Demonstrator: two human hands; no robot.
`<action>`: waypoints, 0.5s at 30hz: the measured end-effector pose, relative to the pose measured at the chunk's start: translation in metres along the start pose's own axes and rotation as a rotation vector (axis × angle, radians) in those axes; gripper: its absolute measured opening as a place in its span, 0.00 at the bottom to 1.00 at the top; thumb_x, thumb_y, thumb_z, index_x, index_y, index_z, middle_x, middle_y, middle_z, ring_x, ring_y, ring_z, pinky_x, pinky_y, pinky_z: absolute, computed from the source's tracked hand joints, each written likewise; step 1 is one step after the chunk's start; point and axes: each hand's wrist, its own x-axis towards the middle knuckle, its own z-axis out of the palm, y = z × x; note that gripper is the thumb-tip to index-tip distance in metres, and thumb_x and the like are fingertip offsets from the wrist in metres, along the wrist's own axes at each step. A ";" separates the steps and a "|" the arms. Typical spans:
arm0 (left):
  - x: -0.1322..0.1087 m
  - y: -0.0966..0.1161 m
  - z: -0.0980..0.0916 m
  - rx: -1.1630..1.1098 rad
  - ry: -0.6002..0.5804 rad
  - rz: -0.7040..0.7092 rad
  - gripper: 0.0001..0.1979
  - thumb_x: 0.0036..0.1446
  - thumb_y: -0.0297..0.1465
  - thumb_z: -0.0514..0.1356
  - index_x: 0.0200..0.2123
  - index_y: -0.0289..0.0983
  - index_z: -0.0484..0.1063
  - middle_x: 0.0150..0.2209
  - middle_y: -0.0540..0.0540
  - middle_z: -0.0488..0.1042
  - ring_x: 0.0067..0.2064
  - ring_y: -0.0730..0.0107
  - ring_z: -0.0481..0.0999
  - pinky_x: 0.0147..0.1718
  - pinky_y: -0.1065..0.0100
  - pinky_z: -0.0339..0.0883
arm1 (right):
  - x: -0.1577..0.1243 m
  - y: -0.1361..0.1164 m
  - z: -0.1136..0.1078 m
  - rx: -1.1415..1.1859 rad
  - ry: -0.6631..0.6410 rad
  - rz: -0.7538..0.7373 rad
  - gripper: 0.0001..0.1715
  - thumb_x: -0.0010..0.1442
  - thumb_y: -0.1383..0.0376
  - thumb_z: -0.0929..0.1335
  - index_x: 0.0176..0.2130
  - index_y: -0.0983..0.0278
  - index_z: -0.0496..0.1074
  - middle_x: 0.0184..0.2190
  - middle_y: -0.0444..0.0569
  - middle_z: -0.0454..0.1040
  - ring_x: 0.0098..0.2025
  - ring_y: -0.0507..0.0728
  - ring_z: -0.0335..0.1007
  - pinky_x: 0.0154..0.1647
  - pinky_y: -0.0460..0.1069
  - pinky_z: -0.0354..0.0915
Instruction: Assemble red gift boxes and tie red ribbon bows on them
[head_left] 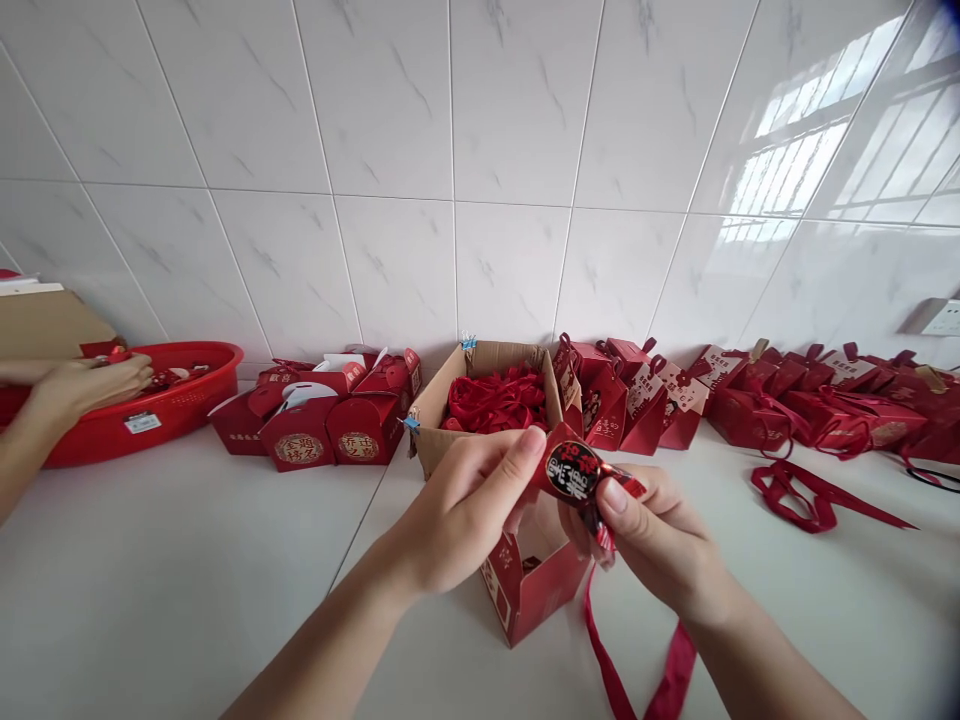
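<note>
My left hand [465,505] and my right hand [660,540] are both closed on the top flap of a small red gift box [536,585] that stands on the white counter in front of me. The flap carries a round black and red label [572,468]. My right hand also pinches a red ribbon [626,670] that hangs down from the box toward me. The box is open below the flap.
A cardboard box of red ribbons [495,400] stands behind. Several folded red boxes [322,415] lie to its left, several tied ones [787,400] to its right. A loose ribbon [814,495] lies at right. Another person's hand [86,385] reaches into a red basket [150,405].
</note>
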 end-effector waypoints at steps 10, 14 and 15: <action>0.001 -0.002 -0.004 -0.012 0.037 -0.004 0.23 0.64 0.44 0.51 0.21 0.36 0.61 0.19 0.54 0.57 0.22 0.77 0.58 0.19 0.72 0.54 | 0.003 -0.003 -0.001 -0.089 -0.137 0.020 0.21 0.66 0.58 0.63 0.24 0.65 0.65 0.20 0.41 0.60 0.22 0.47 0.52 0.23 0.44 0.50; 0.001 0.000 -0.003 -0.060 0.014 0.013 0.22 0.65 0.43 0.51 0.22 0.36 0.61 0.20 0.54 0.57 0.21 0.79 0.60 0.19 0.74 0.56 | 0.003 -0.003 -0.002 -0.084 -0.140 -0.034 0.14 0.64 0.62 0.66 0.27 0.62 0.68 0.22 0.41 0.59 0.23 0.47 0.50 0.22 0.44 0.49; 0.002 0.000 -0.002 -0.095 -0.002 0.020 0.22 0.65 0.43 0.51 0.22 0.36 0.60 0.20 0.55 0.57 0.21 0.79 0.60 0.18 0.75 0.56 | 0.003 -0.003 -0.001 -0.083 -0.142 -0.037 0.12 0.64 0.62 0.66 0.28 0.62 0.69 0.22 0.41 0.59 0.23 0.48 0.49 0.21 0.44 0.49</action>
